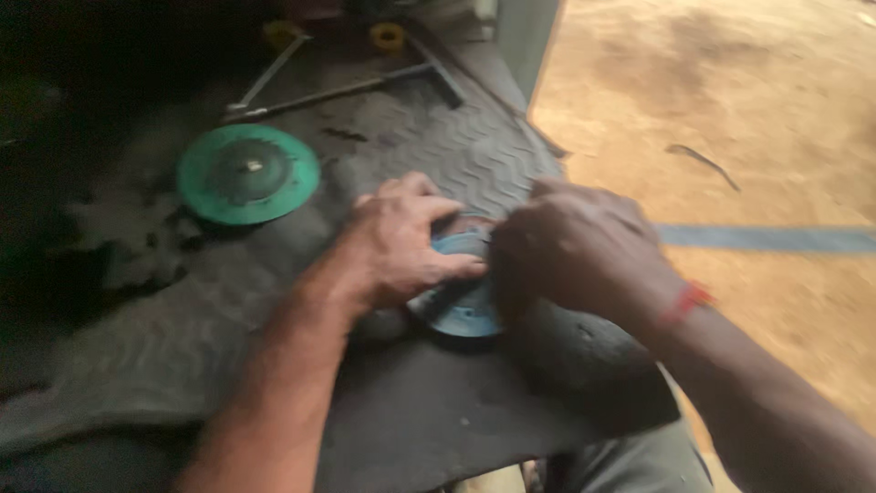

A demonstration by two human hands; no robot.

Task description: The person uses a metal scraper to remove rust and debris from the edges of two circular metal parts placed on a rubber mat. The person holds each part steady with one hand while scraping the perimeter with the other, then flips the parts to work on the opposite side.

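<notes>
We see both hands meeting over a blue disc [459, 306] that lies near the middle of a dark ribbed rubber mat [429, 146]. The left hand [401, 246] comes in from seven o'clock, its fingers curled narrowly over the disc's upper left edge with the thumb pressed on its face. The right hand [570, 251] comes in from four o'clock and covers the disc's right side; its fingers are bent tight, but blur keeps us from telling just what they pinch. A red band [686, 301] circles that wrist.

At ten o'clock from the hands, well apart, a green disc [247, 173] lies flat on the mat. At twelve o'clock long metal bar tools [338, 91] lie across the mat, and beyond them sit two small yellow rings [388, 36]. We can make out no container or label. Sandy ground [730, 110] with a blue stripe [766, 239] lies at three o'clock.
</notes>
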